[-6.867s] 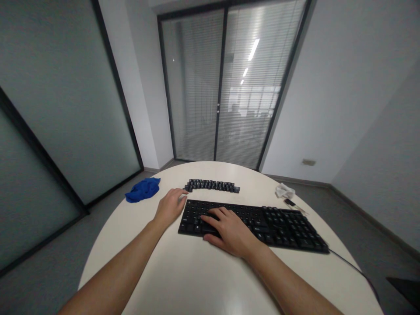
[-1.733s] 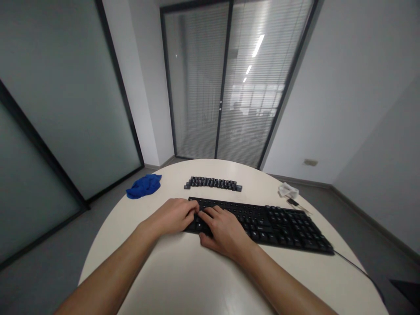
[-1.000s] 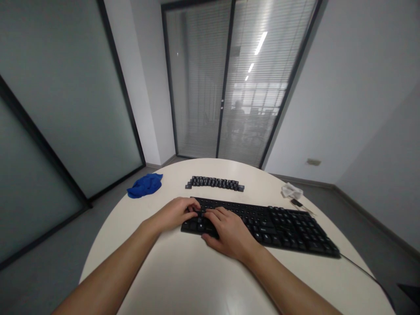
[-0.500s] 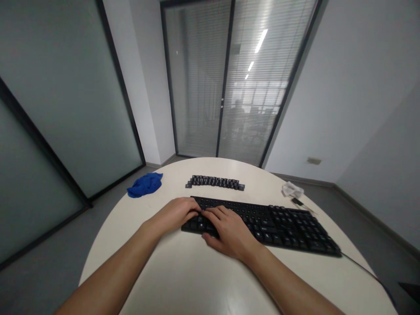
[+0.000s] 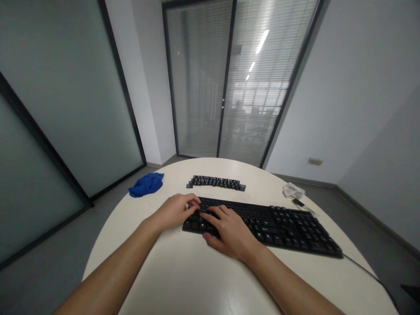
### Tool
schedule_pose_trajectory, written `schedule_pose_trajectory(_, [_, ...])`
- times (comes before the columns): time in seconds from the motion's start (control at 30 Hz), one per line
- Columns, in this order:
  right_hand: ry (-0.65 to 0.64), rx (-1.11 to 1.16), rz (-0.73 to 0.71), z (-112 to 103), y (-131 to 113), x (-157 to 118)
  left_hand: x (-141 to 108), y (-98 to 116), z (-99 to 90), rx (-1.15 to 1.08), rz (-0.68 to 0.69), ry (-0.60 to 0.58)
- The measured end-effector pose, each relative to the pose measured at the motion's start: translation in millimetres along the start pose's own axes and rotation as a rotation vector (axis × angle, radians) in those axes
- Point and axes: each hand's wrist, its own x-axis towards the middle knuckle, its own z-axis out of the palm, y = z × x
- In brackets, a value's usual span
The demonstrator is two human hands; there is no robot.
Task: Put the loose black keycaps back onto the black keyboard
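Note:
A black keyboard (image 5: 292,227) lies across the table, with many keycaps off in its upper left and middle part. At its left end, my left hand (image 5: 175,211) is closed in a pinch, thumb and index fingertips almost together just over the keys. Whatever lies between them is too small to make out. My right hand (image 5: 229,229) rests over the left-middle keys with fingers apart and the index stretched toward my left fingertips. Its thumb lies at the keyboard's front edge. Behind the keyboard, loose black keycaps (image 5: 216,182) stand in rows.
The round cream table (image 5: 170,271) carries a crumpled blue cloth (image 5: 146,184) at the back left. At the right edge are a crumpled white tissue-like item (image 5: 293,190) and a small tool with a black end (image 5: 298,202). The keyboard cable (image 5: 364,270) runs off the right side.
My left hand has lifted slightly, and its index finger now arches with a gap above the thumb. Its fingertips have drawn a little away from my right hand, which has hardly moved.

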Motion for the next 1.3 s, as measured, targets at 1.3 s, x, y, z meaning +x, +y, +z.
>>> schedule_pose_trajectory(1.3, [0.029, 0.038, 0.023, 3.4, 1.3, -1.5, 22.8, -85.7, 20.8, 0.248, 0.059, 0.335])
